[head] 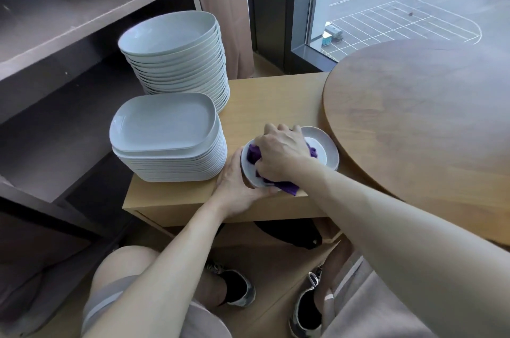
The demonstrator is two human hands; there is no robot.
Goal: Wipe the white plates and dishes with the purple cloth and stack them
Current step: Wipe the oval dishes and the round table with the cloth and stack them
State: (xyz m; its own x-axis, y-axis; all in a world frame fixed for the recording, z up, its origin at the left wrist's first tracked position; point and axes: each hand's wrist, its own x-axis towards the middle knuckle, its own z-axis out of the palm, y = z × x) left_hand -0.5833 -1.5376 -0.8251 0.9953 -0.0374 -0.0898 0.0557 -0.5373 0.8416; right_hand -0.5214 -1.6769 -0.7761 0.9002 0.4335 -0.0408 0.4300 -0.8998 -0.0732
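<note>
A small white dish lies on the light wooden bench, near its front right. My right hand grips the bunched purple cloth and presses it into the dish. My left hand holds the dish's near left rim, fingers curled round its edge. Most of the dish's middle is hidden under my right hand. A stack of several square white plates stands to the left on the bench. Behind it rises a taller stack of several white deep dishes.
A round dark wooden table overlaps the bench's right end, close to the dish. Dark shelves stand at the left, a curtain and a window behind. My knees and shoes are below the bench, beside a black object.
</note>
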